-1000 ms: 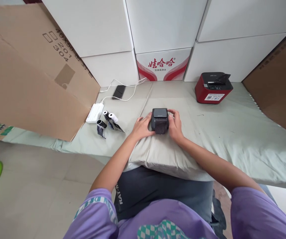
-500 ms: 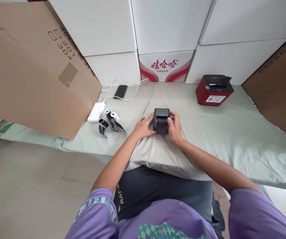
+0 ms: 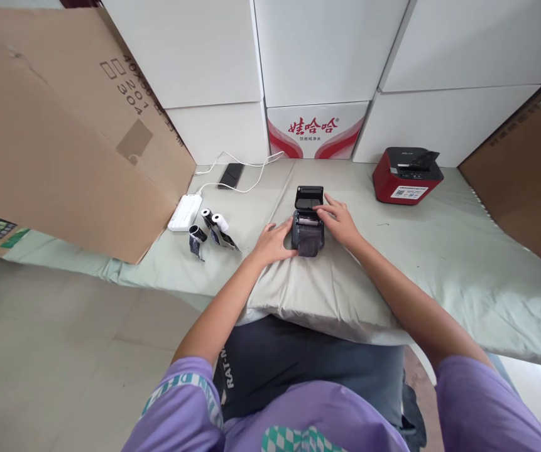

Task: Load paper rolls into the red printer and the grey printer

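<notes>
A small black receipt printer (image 3: pixel 295 240) stands on the cloth-covered surface in front of me, its lid (image 3: pixel 309 196) tipped up and back. In its bay a paper roll (image 3: pixel 308 220) is visible. A dark strip of paper (image 3: pixel 308 242) hangs down over the front. My left hand (image 3: pixel 274 243) is closed against the printer's left side, thumb low and fingers higher up. My right hand (image 3: pixel 338 221) has its fingers stretched out and apart, their tips touching around the raised lid and the bay's right edge.
Left of the printer lie several small paper rolls (image 3: pixel 198 233), a white power bank (image 3: pixel 185 212) with a cable, and a dark phone (image 3: pixel 230 176). A red and black printer (image 3: pixel 401 188) sits at right. White boxes (image 3: pixel 317 129) line the back; cardboard (image 3: pixel 76 157) flanks the left.
The printer's lid has swung up and back, baring the roll inside. My right hand has shifted from the printer's right side up to the lid. My left hand stays at the left side.
</notes>
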`<state>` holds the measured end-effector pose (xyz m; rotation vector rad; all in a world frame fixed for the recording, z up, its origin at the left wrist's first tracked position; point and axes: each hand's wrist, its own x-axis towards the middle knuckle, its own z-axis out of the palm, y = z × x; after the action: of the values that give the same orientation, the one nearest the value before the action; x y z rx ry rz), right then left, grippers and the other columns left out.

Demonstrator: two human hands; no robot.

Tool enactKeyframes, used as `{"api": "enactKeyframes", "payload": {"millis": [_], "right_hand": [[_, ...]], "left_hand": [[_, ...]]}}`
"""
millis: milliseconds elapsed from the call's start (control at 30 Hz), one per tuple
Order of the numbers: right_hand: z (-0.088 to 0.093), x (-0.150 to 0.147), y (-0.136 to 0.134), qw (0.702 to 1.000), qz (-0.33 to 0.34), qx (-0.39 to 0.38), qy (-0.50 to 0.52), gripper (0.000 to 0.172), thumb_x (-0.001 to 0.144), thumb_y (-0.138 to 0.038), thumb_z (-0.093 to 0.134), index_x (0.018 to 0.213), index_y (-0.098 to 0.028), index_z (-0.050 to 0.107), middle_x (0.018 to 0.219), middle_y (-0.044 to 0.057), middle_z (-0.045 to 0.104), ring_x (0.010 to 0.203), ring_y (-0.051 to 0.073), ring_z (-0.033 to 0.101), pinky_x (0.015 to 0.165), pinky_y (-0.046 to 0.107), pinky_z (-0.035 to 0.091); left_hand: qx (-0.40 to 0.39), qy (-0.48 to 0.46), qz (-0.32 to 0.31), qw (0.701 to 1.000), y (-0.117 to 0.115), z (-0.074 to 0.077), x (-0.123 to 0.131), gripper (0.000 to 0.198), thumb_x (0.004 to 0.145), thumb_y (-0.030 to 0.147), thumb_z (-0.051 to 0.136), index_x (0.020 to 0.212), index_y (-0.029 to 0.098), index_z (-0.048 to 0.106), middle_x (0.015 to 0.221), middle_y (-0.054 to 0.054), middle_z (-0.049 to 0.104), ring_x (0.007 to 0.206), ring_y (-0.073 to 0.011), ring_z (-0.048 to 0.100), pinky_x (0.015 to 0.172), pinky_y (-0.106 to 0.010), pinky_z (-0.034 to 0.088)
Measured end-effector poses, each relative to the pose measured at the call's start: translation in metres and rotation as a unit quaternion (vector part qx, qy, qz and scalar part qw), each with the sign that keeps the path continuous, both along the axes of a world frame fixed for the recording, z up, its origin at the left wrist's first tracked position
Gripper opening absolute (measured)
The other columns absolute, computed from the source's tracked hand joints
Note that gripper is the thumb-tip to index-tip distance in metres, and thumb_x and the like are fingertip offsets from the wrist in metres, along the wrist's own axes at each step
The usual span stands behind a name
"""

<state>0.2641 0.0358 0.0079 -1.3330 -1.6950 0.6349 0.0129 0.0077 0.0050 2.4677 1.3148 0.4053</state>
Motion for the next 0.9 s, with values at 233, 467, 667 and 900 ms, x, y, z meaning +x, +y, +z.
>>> {"api": "enactKeyframes", "payload": {"millis": [233, 467, 667, 900], "right_hand": [[0.015, -0.013, 0.028, 0.983, -0.017, -0.096, -0.158, 0.04, 0.053, -0.056, 0.099, 0.076, -0.026, 0.085, 0.132, 0.016, 0.07, 0.141, 0.054, 0.035, 0.117, 0.076, 0.036], [0.02, -0.013, 0.039, 0.987, -0.015, -0.065, -0.145, 0.026, 0.053, -0.03, 0.098, 0.073, -0.023, 0.083, 0.092, 0.013, 0.071, 0.131, 0.05, 0.053, 0.116, 0.071, 0.037], [0.072, -0.009, 0.009, 0.996, 0.052, 0.064, -0.014, 0.041, 0.072, -0.054, 0.091, 0.097, -0.026, 0.076, 0.105, 0.008, 0.073, 0.119, 0.039, 0.065, 0.11, 0.064, 0.049], [0.122, -0.105, 0.022, 0.989, 0.086, 0.107, 0.046, 0.047, 0.096, -0.058, 0.068, 0.126, -0.023, 0.064, 0.113, 0.006, 0.069, 0.107, 0.026, 0.069, 0.096, 0.043, 0.059]], "left_hand": [[0.008, -0.01, -0.004, 1.0, 0.002, -0.004, -0.002, 0.103, 0.081, 0.046, 0.076, 0.169, 0.026, 0.028, 0.168, -0.01, 0.047, 0.152, -0.0269, 0.051, 0.132, -0.047, 0.028], [0.007, -0.012, 0.003, 1.0, 0.001, -0.002, 0.0, 0.103, 0.079, 0.043, 0.077, 0.169, 0.027, 0.029, 0.167, -0.009, 0.049, 0.15, -0.0265, 0.054, 0.131, -0.046, 0.029], [-0.002, -0.027, -0.003, 1.0, 0.001, -0.002, -0.001, 0.1, 0.081, 0.057, 0.079, 0.166, 0.025, 0.036, 0.165, -0.01, 0.051, 0.149, -0.0294, 0.053, 0.13, -0.047, 0.028], [-0.011, -0.022, -0.013, 1.0, 0.003, -0.003, 0.0, 0.11, 0.082, 0.069, 0.076, 0.169, 0.022, 0.028, 0.17, -0.014, 0.043, 0.155, -0.0319, 0.046, 0.131, -0.051, 0.025]]}}
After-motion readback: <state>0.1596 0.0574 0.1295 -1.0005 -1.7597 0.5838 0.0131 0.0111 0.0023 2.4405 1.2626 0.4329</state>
